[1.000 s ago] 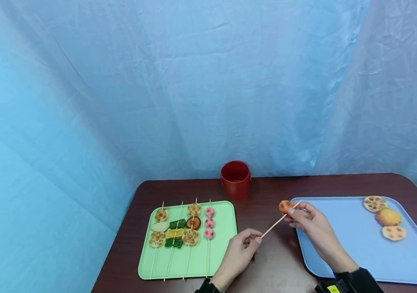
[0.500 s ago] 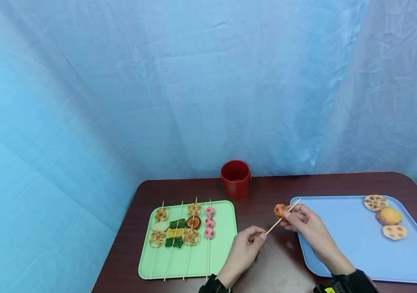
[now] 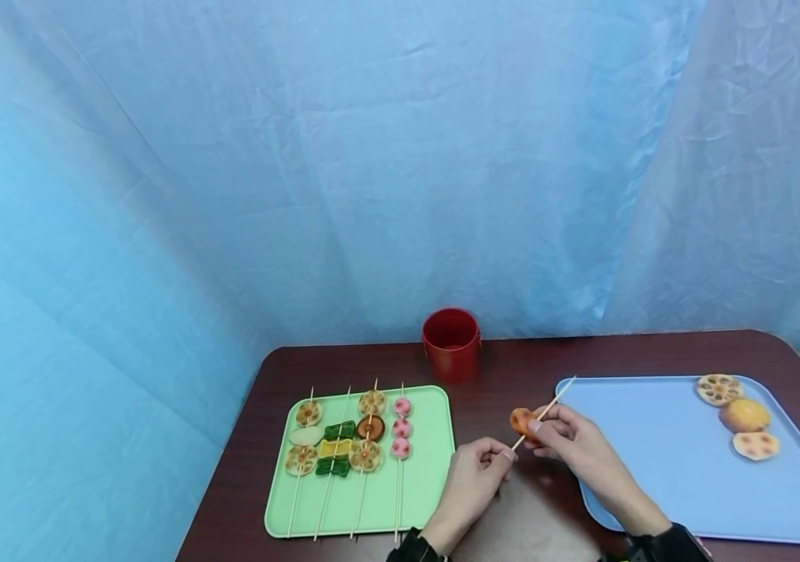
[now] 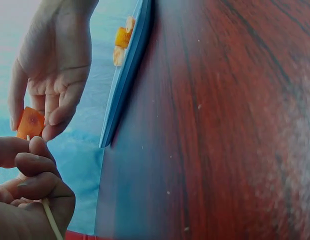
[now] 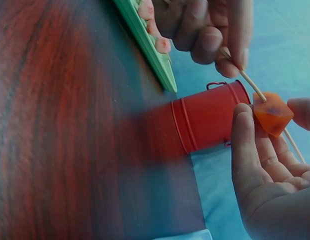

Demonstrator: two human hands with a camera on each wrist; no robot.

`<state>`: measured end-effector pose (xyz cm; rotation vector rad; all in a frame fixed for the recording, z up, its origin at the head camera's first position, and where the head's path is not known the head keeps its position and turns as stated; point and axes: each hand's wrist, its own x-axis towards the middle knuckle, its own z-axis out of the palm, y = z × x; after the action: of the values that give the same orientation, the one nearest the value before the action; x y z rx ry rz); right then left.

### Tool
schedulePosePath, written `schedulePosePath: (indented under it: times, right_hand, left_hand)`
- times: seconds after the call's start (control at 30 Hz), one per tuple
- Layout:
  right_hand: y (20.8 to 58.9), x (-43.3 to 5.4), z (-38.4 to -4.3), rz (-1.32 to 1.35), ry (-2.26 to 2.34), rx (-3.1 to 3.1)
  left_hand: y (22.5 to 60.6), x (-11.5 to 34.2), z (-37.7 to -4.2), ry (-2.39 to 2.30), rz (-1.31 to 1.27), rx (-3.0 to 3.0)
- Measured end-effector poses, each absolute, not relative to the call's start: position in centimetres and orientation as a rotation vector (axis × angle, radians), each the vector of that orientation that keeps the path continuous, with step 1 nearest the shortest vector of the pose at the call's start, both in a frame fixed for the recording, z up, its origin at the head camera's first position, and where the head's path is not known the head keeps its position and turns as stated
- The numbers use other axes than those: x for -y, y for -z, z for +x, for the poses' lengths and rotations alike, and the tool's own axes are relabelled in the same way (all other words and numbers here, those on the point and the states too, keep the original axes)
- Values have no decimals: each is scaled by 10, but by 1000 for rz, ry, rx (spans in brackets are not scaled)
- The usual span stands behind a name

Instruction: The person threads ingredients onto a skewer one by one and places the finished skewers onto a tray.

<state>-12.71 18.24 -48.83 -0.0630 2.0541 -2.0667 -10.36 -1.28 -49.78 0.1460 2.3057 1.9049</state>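
Observation:
My left hand point(image 3: 468, 485) pinches a thin bamboo skewer point(image 3: 563, 392) near its lower part. The skewer slants up to the right, between the two trays. My right hand point(image 3: 580, 459) holds a small orange chunk point(image 3: 522, 421) between thumb and fingers. In the right wrist view the skewer runs through this faceted chunk point(image 5: 272, 116) and comes out on its far side. Only a short stretch of stick shows between the chunk and my left fingertips. From the left wrist the skewer's back end point(image 4: 51, 220) sticks out below my curled fingers.
On the left, a green tray point(image 3: 431, 507) bears several filled skewers with lotus slices, green and yellow pieces and pink balls. A red bucket point(image 3: 453, 355) stands at the back. The blue tray point(image 3: 666, 460) at right holds two lotus slices and a yellow piece point(image 3: 746, 415).
The orange chunk has slid down the skewer towards my left hand, with my right hand moving left and down along the stick. My left hand has shifted slightly right.

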Motion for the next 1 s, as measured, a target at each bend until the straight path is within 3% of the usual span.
schedulePosePath:
  times: [0.53,1.0]
  right_hand:
    - [489,-184,-124,-55,1953,-2117]
    - [478,-275,-117,52,1799,-2428]
  left_hand:
    - [499,12,-104,-1926,147,-2291]
    - [499,27,-106,-1921,98,-2277]
